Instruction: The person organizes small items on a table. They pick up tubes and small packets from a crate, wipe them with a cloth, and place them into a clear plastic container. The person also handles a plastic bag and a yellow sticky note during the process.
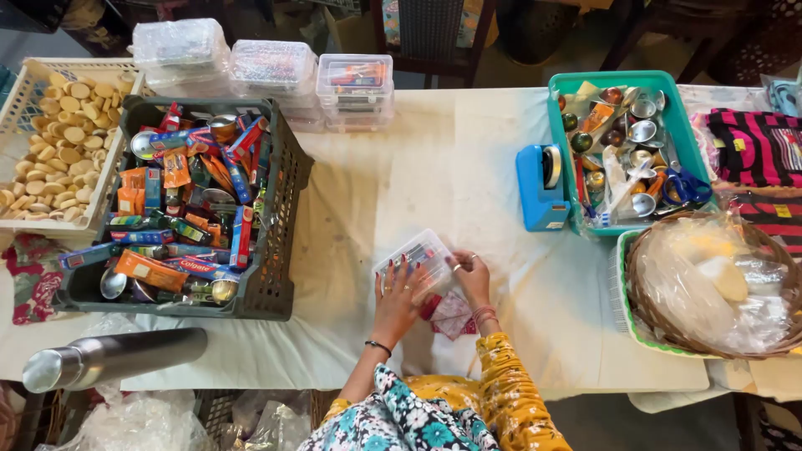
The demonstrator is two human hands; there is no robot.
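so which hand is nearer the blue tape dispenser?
Right. The right hand is at the right end of the clear plastic box, on the side facing the blue tape dispenser. The left hand lies on the box's left side, farther away.
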